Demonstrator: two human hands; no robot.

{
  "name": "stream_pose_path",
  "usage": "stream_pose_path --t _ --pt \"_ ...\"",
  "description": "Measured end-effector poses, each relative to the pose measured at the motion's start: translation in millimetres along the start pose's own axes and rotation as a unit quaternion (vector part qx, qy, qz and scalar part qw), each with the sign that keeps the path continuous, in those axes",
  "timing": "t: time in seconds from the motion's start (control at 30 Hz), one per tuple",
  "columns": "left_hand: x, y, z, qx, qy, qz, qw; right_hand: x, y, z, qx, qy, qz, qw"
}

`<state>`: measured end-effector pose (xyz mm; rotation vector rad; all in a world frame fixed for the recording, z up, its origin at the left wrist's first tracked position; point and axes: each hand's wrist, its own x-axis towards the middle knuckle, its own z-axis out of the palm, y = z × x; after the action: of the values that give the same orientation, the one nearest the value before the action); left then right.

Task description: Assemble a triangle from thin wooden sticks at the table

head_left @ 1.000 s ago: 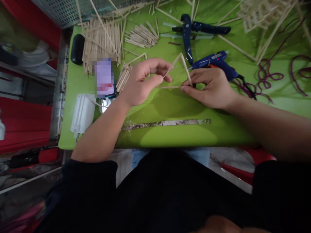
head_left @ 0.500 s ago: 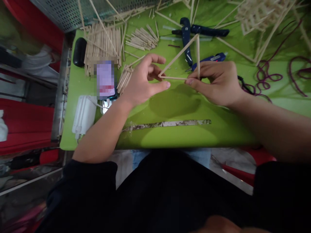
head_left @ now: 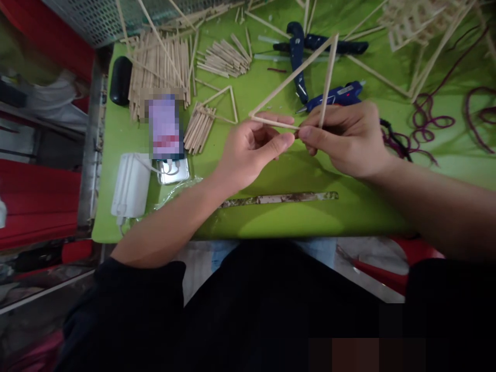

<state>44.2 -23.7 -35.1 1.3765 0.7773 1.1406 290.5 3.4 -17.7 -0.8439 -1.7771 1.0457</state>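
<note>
My right hand (head_left: 344, 135) pinches a triangle of thin wooden sticks (head_left: 292, 77) at its lower right corner, between thumb and fingers. The triangle is held above the green table, with its peak pointing up and away. My left hand (head_left: 256, 147) is at the triangle's bottom stick, its fingers curled behind and under it and the thumb just below. Both thumb tips are close together. Behind my right hand lies a blue glue gun (head_left: 337, 96), partly covered by the triangle and fingers. A dark-blue-handled cutting tool (head_left: 297, 59) lies beyond it.
Wooden sticks lie in a large pile (head_left: 158, 67) and smaller bundles (head_left: 199, 128). Another stick triangle (head_left: 231, 101) rests nearby. A phone (head_left: 166, 126), white charger (head_left: 132, 185), patterned strip (head_left: 298, 197), purple cord (head_left: 430, 121) and stick lattice (head_left: 418, 23) are also on the green table (head_left: 310, 222).
My left hand has moved right and closed in on the triangle's bottom stick. The triangle's peak has shifted up and right. My right hand keeps its pinch.
</note>
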Motion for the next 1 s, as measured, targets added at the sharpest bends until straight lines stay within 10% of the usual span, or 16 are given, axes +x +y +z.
stream_pose_path --t 1.0 --pt "2 -6 -0.6 0.112 0.034 0.22 0.968 -5 9 8 -0.032 0.045 -0.173 0.983"
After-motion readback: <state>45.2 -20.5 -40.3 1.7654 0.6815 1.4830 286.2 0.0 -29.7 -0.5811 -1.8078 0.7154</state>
